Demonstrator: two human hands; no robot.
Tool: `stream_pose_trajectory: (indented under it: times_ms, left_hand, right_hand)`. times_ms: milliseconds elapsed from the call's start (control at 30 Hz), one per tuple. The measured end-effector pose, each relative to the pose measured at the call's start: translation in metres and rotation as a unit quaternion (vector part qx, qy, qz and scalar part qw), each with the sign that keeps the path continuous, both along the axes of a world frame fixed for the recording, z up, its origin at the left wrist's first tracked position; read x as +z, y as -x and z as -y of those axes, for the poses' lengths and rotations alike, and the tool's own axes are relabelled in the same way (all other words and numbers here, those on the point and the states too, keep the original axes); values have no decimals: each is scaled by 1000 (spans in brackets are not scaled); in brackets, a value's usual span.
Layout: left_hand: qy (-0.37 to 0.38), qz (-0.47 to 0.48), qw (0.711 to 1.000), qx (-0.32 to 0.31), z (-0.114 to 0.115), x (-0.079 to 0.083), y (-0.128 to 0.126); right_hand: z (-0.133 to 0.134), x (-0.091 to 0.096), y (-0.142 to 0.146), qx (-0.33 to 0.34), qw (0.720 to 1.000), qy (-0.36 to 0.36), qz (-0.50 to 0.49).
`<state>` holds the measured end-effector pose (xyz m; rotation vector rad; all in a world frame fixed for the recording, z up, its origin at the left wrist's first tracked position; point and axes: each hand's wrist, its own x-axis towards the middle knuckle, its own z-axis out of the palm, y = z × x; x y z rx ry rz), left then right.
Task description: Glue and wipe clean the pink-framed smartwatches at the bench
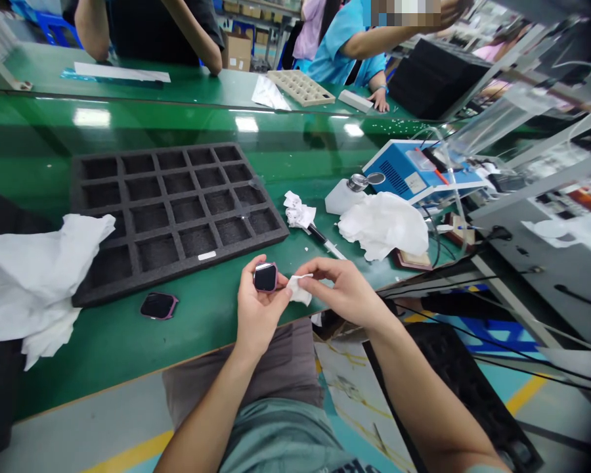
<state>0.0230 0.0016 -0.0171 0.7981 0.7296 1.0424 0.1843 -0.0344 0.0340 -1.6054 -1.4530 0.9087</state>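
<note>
My left hand (pixel 260 309) is closed around a smartwatch case (pixel 265 277) with a dark screen and a purplish frame, held above the table's front edge. Between the fingertips of my right hand (pixel 347 292) is a small white wipe (pixel 300 289), pinched close beside the watch. The left thumb reaches to the edge of this wipe. A second watch case (pixel 158 306), also dark-faced with a purple rim, lies on the green tabletop to the left, in front of the black foam tray (pixel 207 255).
White cloths (pixel 44 269) overlap the tray's left end. On the right stand a white bottle with a metal top (pixel 342 197), a crumpled cloth (pixel 384 223), a black-and-white pen-like tool (pixel 325 242) and a blue device (pixel 418 171). Cables hang at right. Two people work across the table.
</note>
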Motion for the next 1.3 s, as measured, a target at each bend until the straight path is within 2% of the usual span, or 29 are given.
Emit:
stream_pose_trajectory:
  times_ms: [100,200,267,333,400,500,600,667,733,800,967,1033,1133,1167,1233,1267,1300]
  left_hand:
    - [7,-7,1000,2,0,0,-2]
    - [27,11,1000,10,0,-1,-2]
    - [40,26,999,9,0,-2,-1]
    - [47,41,998,1,0,-2,0]
    - [45,57,997,-8,1,-2,2]
    - [37,74,996,-17,1,-2,3]
    - [22,63,998,-9,1,-4,2]
    - [10,50,999,-13,2,-4,1]
    - [8,45,999,-24,3,-3,0]
    - [16,37,999,-28,3,-1,0]
    - [5,-9,999,-41,3,2,1]
    - [-10,-26,999,-46,2,2,2]
    - [-26,-51,996,-63,0,-1,3]
    - [-31,-50,996,-68,-1,-3,4]
    - [-36,-38,996,-70,-2,-5,4]
    - [-37,-29,997,-67,-1,-7,3]
    - [-36,-20,997,-62,-1,-8,3]
  right_hand:
    - [4,2,5,-3,990,-105,90]
    - [10,-6,9,18,950,-235,206]
    - [14,-12,10,14,921,-282,269]
    - [16,-16,11,6,908,-298,295]
    - [17,-19,12,-4,911,-293,292]
    - [19,-21,16,-45,944,-250,211]
    - [21,-26,22,-147,978,-146,18]
    - [20,-31,27,-188,971,-87,-117]
    - [19,-34,32,-182,960,-70,-202]
    - [17,-35,36,-165,956,-61,-234]
    - [17,-29,36,-125,971,12,-204]
    - [10,-25,22,-137,972,-8,-191]
    - [-16,-12,-26,-238,953,-126,-139]
    - [-28,-5,-48,-281,941,-170,-86]
    - [-53,11,-93,-344,913,-205,77]
    - [-66,19,-113,-352,902,-182,170]
    - [-78,26,-130,-347,901,-166,201]
